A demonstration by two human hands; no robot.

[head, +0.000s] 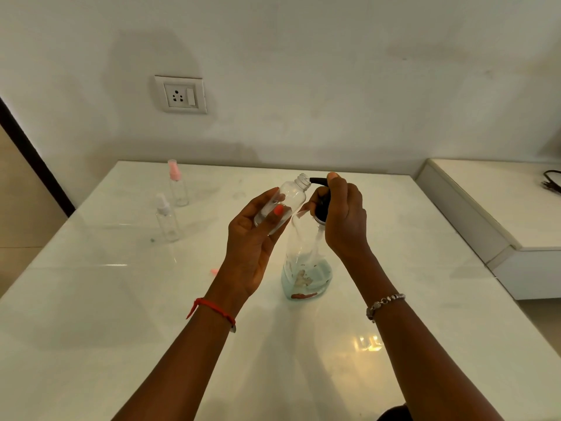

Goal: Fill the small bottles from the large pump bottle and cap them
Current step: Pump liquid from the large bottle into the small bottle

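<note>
Small bottles, three: pink-capped bottle (179, 192), white-capped bottle (168, 223) left of one near-empty pump bottle (306, 270), left hand (252, 247) gripping empty bottle (288, 196), right hand (343, 217) clasping pump head (322, 207).

Light is coming in soft and even, a bit dim, with a greenish-white cast over the wall (303, 56) and tabletop (121, 314). A warm glare patch (368, 343) is reflecting off the glossy tabletop by my right forearm. Faint diffuse shadows are smearing on the wall above the socket (181, 94). The wide-angle lens is bowing the tabletop edges and tilting the socket frame. The white-capped bottle (168, 221) and pink-capped bottle (176, 185) are reading soft and low-contrast. My forearms (188, 360) are going dark near the bottom edge.
</note>
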